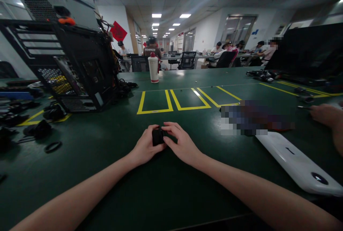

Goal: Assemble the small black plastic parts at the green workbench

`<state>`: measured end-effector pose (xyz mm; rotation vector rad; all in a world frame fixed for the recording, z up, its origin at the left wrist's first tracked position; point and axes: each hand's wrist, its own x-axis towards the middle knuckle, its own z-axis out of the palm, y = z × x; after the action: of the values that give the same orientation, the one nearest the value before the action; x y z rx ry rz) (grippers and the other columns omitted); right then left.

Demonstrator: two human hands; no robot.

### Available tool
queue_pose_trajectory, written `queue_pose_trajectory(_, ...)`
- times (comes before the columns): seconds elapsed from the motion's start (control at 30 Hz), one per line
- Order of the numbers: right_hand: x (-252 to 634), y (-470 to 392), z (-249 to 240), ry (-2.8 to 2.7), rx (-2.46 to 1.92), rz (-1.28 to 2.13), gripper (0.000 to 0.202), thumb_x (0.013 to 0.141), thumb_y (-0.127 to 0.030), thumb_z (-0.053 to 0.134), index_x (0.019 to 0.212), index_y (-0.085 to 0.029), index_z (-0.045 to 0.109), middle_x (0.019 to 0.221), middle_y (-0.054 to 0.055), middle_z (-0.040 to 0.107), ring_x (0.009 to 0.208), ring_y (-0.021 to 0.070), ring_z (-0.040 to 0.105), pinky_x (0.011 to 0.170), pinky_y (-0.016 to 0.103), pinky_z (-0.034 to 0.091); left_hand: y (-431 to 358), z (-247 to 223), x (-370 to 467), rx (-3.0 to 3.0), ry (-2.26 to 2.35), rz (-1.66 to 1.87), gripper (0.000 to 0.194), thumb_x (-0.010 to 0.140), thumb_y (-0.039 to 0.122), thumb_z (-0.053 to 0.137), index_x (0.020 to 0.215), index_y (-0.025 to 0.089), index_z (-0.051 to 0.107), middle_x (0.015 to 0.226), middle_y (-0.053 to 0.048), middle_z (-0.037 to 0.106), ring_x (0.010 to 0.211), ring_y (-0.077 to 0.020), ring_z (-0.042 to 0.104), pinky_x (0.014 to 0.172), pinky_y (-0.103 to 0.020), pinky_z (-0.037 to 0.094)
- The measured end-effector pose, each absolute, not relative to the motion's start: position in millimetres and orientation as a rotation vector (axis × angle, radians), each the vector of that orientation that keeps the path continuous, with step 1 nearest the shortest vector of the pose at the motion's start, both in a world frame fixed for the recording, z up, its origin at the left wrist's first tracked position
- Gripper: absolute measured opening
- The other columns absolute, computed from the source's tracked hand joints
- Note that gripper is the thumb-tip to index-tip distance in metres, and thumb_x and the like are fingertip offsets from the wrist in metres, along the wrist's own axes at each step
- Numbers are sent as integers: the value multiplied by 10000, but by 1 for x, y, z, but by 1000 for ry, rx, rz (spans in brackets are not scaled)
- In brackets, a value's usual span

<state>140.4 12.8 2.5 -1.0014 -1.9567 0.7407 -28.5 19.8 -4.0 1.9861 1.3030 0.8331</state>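
Observation:
A small black block-like part [158,136] is held just above or on the green table in front of me; its exact kind cannot be made out. My left hand [146,144] wraps round it from the left, thumb underneath and fingers over the far side. From the right, my right hand [181,142] pinches at its upper right edge with thumb and fingertips. Both hands partly cover the part. Off to the left on the table lie a black ring [53,147] and a dark, bulky part [39,129].
An open black computer case [77,70] stands at the left. Yellow tape frames [155,111] mark the green table [128,202]. Beyond stands a white bottle [153,69]. At right are a white device [297,161] and another person's hand [325,114]. People sit farther back.

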Motion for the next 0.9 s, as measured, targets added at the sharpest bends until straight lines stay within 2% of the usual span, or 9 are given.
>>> queue_pose_trajectory(0.27, 140, 9, 4, -1912, -946, 935, 271, 820, -131, 449, 1076, -216, 476, 1097, 41, 538, 1052, 159, 529, 933, 387, 430, 19, -3, -29, 1991, 1253, 851, 511, 712, 295, 604, 1154, 189, 371, 1127, -99, 495, 1051, -259, 494, 896, -440, 403)
queue_pose_trajectory(0.5, 139, 14, 0, -1833, -874, 1034, 416, 765, -67, 478, 1150, -222, 455, 1169, 42, 470, 1123, 141, 483, 992, 324, 385, 19, -2, -26, 1971, 1283, 843, 518, 705, 271, 600, 1152, 162, 361, 1098, -109, 499, 1029, -253, 500, 889, -435, 408)
queue_pose_trajectory(0.6, 140, 13, 1, -1823, -890, 1038, 353, 761, -85, 493, 1091, -211, 500, 1134, 40, 471, 1078, 141, 511, 979, 323, 397, 20, -4, -27, 2003, 1292, 843, 527, 705, 278, 602, 1156, 161, 356, 1111, -111, 485, 1040, -254, 490, 893, -429, 406)
queue_pose_trajectory(0.77, 140, 12, 5, -1799, -938, 1096, 171, 826, -177, 453, 982, -205, 516, 1042, 30, 538, 1008, 156, 550, 886, 363, 462, 20, -6, -29, 1996, 1294, 831, 548, 715, 323, 600, 1177, 174, 344, 1133, -111, 469, 1041, -255, 491, 880, -423, 417)
queue_pose_trajectory(0.9, 139, 15, 6, -1756, -950, 1164, 195, 805, -134, 474, 984, -200, 516, 1075, 30, 544, 1062, 157, 529, 919, 354, 445, 20, -5, -29, 1984, 1290, 840, 545, 708, 323, 609, 1170, 184, 356, 1124, -104, 475, 1037, -256, 492, 868, -422, 422)
